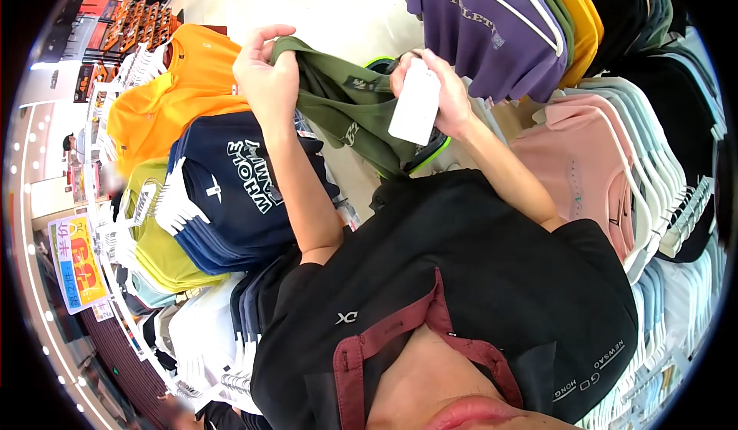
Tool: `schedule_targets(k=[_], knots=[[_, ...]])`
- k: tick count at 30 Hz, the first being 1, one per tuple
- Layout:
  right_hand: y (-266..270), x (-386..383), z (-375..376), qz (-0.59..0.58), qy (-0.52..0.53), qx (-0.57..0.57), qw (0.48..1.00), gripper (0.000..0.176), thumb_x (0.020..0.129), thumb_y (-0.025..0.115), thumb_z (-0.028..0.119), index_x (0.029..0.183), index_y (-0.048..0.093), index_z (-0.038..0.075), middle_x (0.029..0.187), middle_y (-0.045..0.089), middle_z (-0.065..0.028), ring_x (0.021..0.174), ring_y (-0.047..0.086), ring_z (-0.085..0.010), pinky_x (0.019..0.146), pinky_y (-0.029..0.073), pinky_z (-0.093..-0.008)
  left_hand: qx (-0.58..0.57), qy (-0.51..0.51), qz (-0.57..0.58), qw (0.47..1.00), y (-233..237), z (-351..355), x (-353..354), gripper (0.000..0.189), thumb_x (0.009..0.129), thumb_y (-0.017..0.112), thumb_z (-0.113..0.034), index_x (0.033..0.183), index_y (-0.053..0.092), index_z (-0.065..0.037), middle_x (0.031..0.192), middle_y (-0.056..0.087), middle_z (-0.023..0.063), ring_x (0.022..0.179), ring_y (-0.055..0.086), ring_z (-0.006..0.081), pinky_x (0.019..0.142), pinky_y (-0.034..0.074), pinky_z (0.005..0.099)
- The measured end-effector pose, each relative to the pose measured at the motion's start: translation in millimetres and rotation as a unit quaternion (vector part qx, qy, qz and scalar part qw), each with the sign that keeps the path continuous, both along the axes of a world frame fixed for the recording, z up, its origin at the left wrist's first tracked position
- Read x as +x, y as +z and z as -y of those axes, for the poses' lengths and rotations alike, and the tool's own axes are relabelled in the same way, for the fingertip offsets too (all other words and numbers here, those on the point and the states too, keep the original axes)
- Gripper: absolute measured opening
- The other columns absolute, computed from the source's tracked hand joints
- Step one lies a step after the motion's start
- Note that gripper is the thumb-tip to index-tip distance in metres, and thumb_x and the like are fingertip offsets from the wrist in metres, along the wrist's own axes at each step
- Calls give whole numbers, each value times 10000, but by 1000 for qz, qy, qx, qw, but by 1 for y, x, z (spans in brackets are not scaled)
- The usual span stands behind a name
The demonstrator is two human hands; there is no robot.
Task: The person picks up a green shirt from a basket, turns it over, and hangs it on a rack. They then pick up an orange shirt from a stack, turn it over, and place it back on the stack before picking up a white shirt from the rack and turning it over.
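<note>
In front of my chest, both hands hold up a dark green shirt (330, 96) with a small dark neck label and a light print. My left hand (269, 69) is closed on its folded edge, fingers curled and thumb pressed in. My right hand (442, 92) grips a white tag (416, 103) at the shirt's other side; whether it also pinches the cloth is hidden behind the tag. A dark thing edged in bright green (432, 153) shows partly behind the shirt, and I cannot make out what it is.
Hanging orange shirts (196, 69), navy printed shirts (231, 192) and lime shirts (154, 238) crowd my left. Purple shirts (488, 34) and pink shirts (573, 157) hang to my right. A price sign (79, 263) stands at far left. Pale floor (338, 3) shows ahead.
</note>
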State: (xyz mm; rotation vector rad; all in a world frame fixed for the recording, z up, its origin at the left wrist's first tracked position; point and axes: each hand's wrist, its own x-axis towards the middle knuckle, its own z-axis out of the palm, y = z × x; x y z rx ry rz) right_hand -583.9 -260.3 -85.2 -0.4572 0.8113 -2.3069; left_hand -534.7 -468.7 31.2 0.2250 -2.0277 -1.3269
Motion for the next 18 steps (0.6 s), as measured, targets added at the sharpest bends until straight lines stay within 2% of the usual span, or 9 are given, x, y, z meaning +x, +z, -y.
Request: schedule_targets(k=[2, 4, 5, 6, 8, 10, 12, 13, 18], knots=[[13, 3, 6, -30, -92, 12, 995, 272, 1030, 466, 347, 1001, 516, 81, 979, 665, -120, 896, 644, -168, 748, 529, -295, -5, -9, 16, 1000, 0, -4, 1, 225, 797, 539, 91, 952, 682, 13, 660, 625, -13, 554, 436, 21, 519, 338, 196], [19, 9, 13, -41, -147, 10, 988, 216, 1019, 511, 306, 1054, 530, 93, 1127, 634, -156, 1096, 635, -261, 878, 548, -371, -42, -21, 83, 995, -3, -6, 0, 193, 813, 561, 50, 953, 686, 3, 642, 624, -9, 546, 443, 26, 515, 355, 213], [21, 10, 15, -43, -150, 0, 988, 200, 999, 558, 246, 1098, 514, 78, 1220, 600, -171, 1193, 604, -296, 959, 543, -457, -50, -26, 103, 993, -4, -6, 1, 177, 825, 576, 20, 954, 692, -12, 639, 635, -1, 553, 468, 29, 521, 378, 223], [22, 14, 20, -40, -169, -2, 985, 238, 985, 587, 206, 1143, 470, 72, 1277, 556, -176, 1203, 588, -296, 973, 540, -491, -50, -26, 102, 993, -3, -9, 2, 177, 825, 576, 20, 954, 692, -12, 639, 635, -1, 553, 468, 29, 521, 378, 223], [24, 20, 30, -87, -216, -8, 972, 280, 970, 615, 167, 1160, 430, 76, 1303, 521, -178, 1238, 559, -301, 966, 543, -485, -42, -31, 117, 992, 0, -19, 4, 170, 832, 583, 13, 959, 693, -15, 650, 652, 7, 561, 487, 33, 527, 391, 228], [18, 20, 41, -99, -225, -19, 969, 298, 963, 624, 128, 1150, 397, 80, 1307, 496, -172, 1247, 542, -293, 969, 542, -488, -46, -44, 127, 990, 3, -29, 7, 208, 864, 533, 79, 1007, 676, 30, 737, 649, -10, 603, 493, 8, 538, 355, 170], [17, 17, 54, -116, -302, -46, 945, 288, 955, 635, 101, 1110, 393, 77, 1289, 496, -161, 1225, 552, -280, 969, 543, -490, -34, -61, 125, 990, 2, -35, 9, 211, 863, 533, 83, 1012, 673, 29, 737, 649, -10, 605, 492, 5, 539, 356, 170], [19, 14, 59, -106, -313, -66, 942, 340, 925, 665, 37, 1075, 361, 56, 1249, 467, -152, 1191, 538, -229, 942, 554, -378, -35, -66, 123, 990, 0, -36, 9, 207, 866, 537, 82, 1012, 672, 27, 740, 651, -7, 600, 493, 4, 534, 359, 171], [25, 0, 69, -94, -355, -85, 926, 402, 899, 727, 84, 1058, 359, 56, 1268, 464, -142, 1200, 524, -226, 949, 542, -369, -32, -72, 129, 989, 0, -41, 12, 201, 873, 545, 77, 1023, 667, 26, 747, 654, -4, 599, 505, 4, 527, 365, 175]])
